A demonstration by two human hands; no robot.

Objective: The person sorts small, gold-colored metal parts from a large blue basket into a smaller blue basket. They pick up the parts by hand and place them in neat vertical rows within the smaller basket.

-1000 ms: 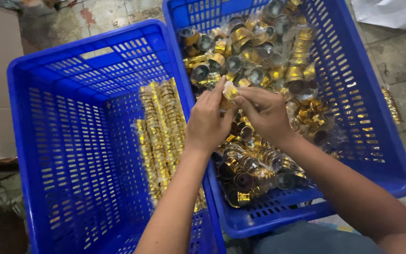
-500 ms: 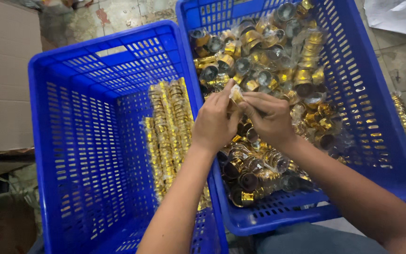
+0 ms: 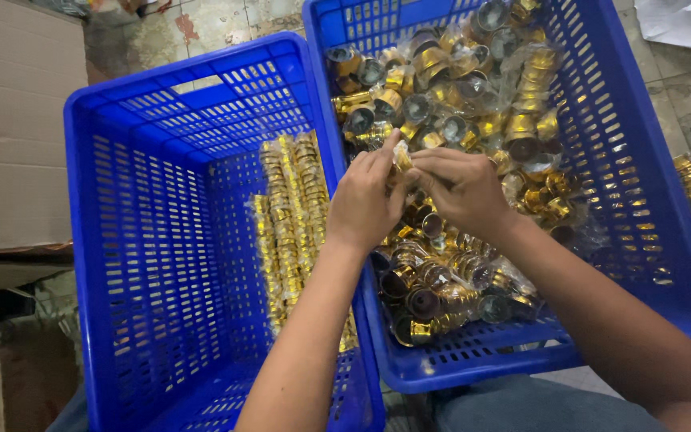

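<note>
Both hands meet over the right blue crate (image 3: pixel 641 184), the left hand (image 3: pixel 365 200) and right hand (image 3: pixel 461 188) pinching one small gold cap (image 3: pixel 402 158) between their fingertips. Below them lies a heap of loose gold caps (image 3: pixel 457 104). The left blue crate (image 3: pixel 145 240) holds bagged rows of gold caps (image 3: pixel 289 208).

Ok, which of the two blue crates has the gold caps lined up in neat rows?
The left crate: its caps lie in bagged rows. The right crate holds a loose heap.
</note>
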